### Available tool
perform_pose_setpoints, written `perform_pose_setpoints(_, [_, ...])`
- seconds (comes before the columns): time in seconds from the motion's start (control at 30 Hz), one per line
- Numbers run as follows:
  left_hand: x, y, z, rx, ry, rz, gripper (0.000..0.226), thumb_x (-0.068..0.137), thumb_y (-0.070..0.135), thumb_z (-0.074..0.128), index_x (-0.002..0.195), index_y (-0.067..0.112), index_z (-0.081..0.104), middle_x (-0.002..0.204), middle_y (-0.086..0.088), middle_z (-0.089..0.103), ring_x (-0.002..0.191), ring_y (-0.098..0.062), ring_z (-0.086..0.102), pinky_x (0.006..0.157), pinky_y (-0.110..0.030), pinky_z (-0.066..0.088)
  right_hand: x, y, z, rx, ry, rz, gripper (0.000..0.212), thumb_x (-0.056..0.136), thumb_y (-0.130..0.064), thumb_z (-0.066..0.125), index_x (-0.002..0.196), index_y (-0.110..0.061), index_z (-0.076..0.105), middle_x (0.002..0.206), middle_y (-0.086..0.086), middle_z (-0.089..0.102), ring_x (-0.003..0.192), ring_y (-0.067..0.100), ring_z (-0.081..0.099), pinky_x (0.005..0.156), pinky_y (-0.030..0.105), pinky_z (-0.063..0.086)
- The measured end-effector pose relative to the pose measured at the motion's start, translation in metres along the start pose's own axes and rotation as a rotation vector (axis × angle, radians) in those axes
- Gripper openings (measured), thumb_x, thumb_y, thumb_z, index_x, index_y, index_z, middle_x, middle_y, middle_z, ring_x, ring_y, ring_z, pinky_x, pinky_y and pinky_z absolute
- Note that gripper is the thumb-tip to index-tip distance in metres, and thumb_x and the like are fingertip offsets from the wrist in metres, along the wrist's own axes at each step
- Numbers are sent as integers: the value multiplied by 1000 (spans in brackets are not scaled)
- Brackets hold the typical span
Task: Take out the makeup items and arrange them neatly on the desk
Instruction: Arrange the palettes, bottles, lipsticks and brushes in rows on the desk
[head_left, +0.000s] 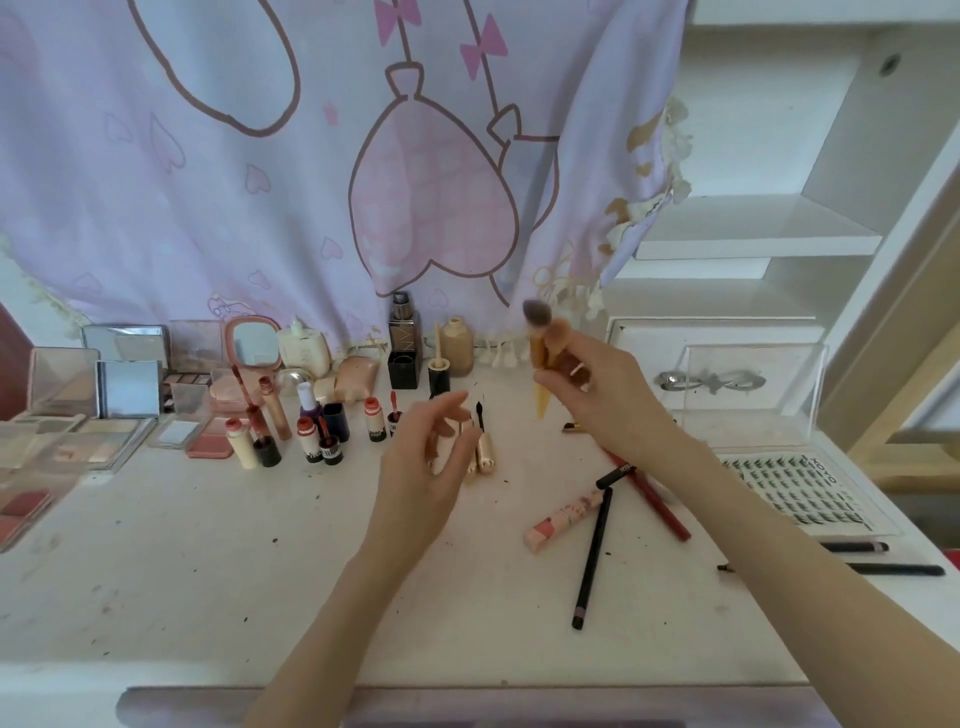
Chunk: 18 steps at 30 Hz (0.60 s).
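My right hand (602, 395) grips two makeup brushes (545, 338) with tan handles, bristles up, above the white desk (208, 571). My left hand (431, 462) hovers with loosely curled fingers and holds nothing, just in front of small gold tubes (485, 452). A pink patterned tube (563, 517), a black pencil (592, 561) and a red pencil (660, 499) lie loose on the desk below my right hand. Lip tints and bottles (311, 431) stand in a group at the left.
Open palettes and mirrors (130, 387) fill the desk's far left. Foundation bottles (456, 345) stand along the back under a lilac curtain (311, 156). A clear box (748, 384) sits at the right, with a lash sheet (800, 491) and two dark pencils (883, 569) nearby.
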<state>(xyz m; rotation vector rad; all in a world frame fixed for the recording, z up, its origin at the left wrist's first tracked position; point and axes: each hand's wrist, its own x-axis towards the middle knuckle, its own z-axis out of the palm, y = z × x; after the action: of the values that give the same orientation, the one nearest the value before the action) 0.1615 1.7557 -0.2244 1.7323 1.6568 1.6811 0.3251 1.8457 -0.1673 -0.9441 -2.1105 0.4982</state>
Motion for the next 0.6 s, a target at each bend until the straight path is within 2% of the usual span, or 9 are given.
perform_pose_setpoints(0.07, [13,13,-10,-33,0,-35,22,86,23,61,106,31,58,96,13,61,82,-2,53,70,-9,41,2,-17,1,253,-55,99,3,86,-14,63,87,-11,61,69,-2,59,59,12,54,64,22,48])
perform_pose_setpoints(0.13, [21,23,-23,-7,-59,-76,19,84,29,62,103,29,62,92,15,64,81,2,56,70,-7,41,4,-33,7,432,-148,135,6,87,-10,62,83,-15,62,59,-9,59,51,9,53,59,17,46])
perform_pose_setpoints(0.23, [16,27,-44,16,-109,-160,13,84,22,64,97,21,68,75,12,67,68,0,60,64,-6,44,6,-55,25,566,-263,149,4,87,-6,61,85,-9,64,61,-4,58,52,12,50,56,20,45])
perform_pose_setpoints(0.4, [-10,9,-91,-46,19,-379,6,83,13,66,82,18,69,63,8,67,56,0,60,54,-11,47,9,-93,82,442,-380,109,11,87,-16,63,75,-16,64,52,-7,51,46,6,45,50,17,40])
perform_pose_setpoints(0.5, [-31,-10,-122,-104,100,-549,4,81,14,68,81,10,69,64,3,70,57,-7,63,54,-15,49,12,-119,127,269,-523,45,15,89,-19,59,75,-15,62,57,-8,49,47,1,43,50,14,33])
perform_pose_setpoints(0.6, [-49,-32,-153,100,142,-616,12,82,23,66,73,17,67,65,7,70,59,-5,63,56,-16,45,17,-147,173,108,-717,-15,32,90,-18,54,59,-16,47,58,-4,43,50,5,39,48,18,29])
